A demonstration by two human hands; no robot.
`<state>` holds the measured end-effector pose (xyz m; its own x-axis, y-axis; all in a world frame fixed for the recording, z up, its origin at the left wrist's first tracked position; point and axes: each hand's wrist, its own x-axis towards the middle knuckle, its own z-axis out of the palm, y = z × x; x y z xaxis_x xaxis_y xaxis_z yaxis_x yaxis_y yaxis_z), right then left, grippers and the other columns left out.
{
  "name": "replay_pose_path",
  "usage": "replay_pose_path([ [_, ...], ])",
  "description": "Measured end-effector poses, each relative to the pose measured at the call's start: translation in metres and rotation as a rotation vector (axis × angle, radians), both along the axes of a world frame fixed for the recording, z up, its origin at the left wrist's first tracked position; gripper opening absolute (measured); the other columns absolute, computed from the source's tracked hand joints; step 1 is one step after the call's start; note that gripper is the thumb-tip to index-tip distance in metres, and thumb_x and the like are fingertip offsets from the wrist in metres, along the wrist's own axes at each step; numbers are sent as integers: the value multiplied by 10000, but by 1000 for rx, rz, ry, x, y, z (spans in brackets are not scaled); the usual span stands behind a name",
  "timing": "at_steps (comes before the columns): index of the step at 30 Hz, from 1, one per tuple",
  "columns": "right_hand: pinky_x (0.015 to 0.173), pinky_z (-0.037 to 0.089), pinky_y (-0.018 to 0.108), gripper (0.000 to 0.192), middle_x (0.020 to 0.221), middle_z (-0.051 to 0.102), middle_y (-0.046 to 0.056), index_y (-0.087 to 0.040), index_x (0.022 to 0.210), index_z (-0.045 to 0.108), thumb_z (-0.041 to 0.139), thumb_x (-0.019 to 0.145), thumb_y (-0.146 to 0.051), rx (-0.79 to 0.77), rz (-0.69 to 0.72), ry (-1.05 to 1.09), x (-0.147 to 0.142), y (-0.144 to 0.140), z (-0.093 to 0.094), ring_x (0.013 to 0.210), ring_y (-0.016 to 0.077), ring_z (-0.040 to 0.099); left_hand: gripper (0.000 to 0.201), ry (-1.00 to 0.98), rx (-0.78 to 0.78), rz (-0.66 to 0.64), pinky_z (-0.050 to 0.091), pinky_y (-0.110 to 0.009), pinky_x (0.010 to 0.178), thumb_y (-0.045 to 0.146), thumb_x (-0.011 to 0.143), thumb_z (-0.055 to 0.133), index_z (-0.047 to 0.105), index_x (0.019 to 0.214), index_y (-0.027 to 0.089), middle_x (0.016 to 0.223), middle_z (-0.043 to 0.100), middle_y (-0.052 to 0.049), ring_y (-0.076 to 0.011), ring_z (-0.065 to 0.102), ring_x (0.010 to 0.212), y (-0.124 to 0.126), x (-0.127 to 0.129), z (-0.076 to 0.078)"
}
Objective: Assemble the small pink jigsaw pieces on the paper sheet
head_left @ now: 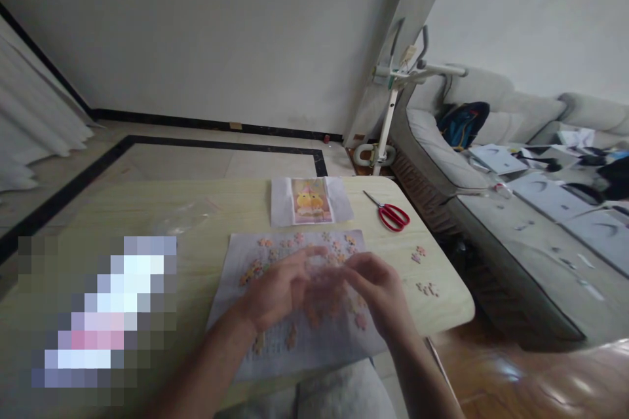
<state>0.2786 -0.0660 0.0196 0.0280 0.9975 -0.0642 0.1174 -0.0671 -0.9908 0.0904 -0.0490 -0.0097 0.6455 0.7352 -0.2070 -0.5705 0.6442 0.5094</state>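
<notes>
Both hands are raised over a white sheet point(236, 249) on which many small colored jigsaw pieces point(253, 272) are scattered. My left hand point(278, 288) has its fingers reaching toward the right, their tips smeared by motion. Opposite it, my right hand point(376, 281) is closed in a pinch, thumb against fingers. A pale, see-through blur point(327, 272) shows between the fingertips; its kind cannot be made out. Just beyond the sheet lies a picture of yellow cartoon figures point(313, 201) on white paper.
Red-handled scissors point(393, 216) lie at the table's far right. Loose pieces point(427, 289) sit near the right edge. Clear plastic point(184, 217) and a pixelated bright object point(111, 314) are on the left. Beyond the table stands a cluttered sofa point(491, 190).
</notes>
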Motion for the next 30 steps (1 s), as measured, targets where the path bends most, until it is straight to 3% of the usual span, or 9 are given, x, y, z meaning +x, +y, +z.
replay_pose_path([
  [5, 611, 447, 268, 155, 667, 639, -4, -188, 710, 626, 708, 766, -306, 58, -26, -137, -9, 0, -4, 644, 149, 583, 511, 102, -21, 36, 494, -392, 934, 58, 806, 517, 507, 1305, 168, 1103, 699, -131, -247, 668, 1040, 0, 2, 5],
  [12, 579, 407, 247, 151, 648, 582, -31, -195, 708, 599, 688, 792, -284, 73, -90, -322, -6, -3, -8, 622, 131, 527, 451, 89, -59, 46, 520, -368, 884, 40, 806, 513, 592, 1240, 135, 1088, 707, -142, -250, 664, 1038, 0, 2, 7],
  [17, 596, 408, 246, 168, 667, 587, -25, -192, 696, 613, 677, 818, -290, 118, -43, -353, -9, -3, -5, 636, 127, 532, 371, 80, -46, 33, 516, -370, 893, 48, 796, 528, 674, 1132, 108, 1064, 718, -145, -250, 672, 1008, 0, 3, 7],
  [24, 563, 390, 252, 258, 661, 568, -15, -187, 721, 613, 679, 823, -415, 179, -78, -266, 30, 13, 1, 599, 122, 481, 357, 80, -19, -26, 495, -388, 931, 84, 808, 533, 695, 1121, 140, 1128, 707, -138, -255, 663, 1030, 0, 2, 12],
  [30, 618, 412, 275, 231, 757, 598, 19, -183, 740, 645, 653, 842, -390, 193, -2, -527, 45, 24, -11, 653, 144, 508, 487, 113, -62, 13, 466, -421, 970, 30, 677, 528, 678, 1126, 144, 1036, 736, -118, -267, 665, 1040, -1, 1, 10],
])
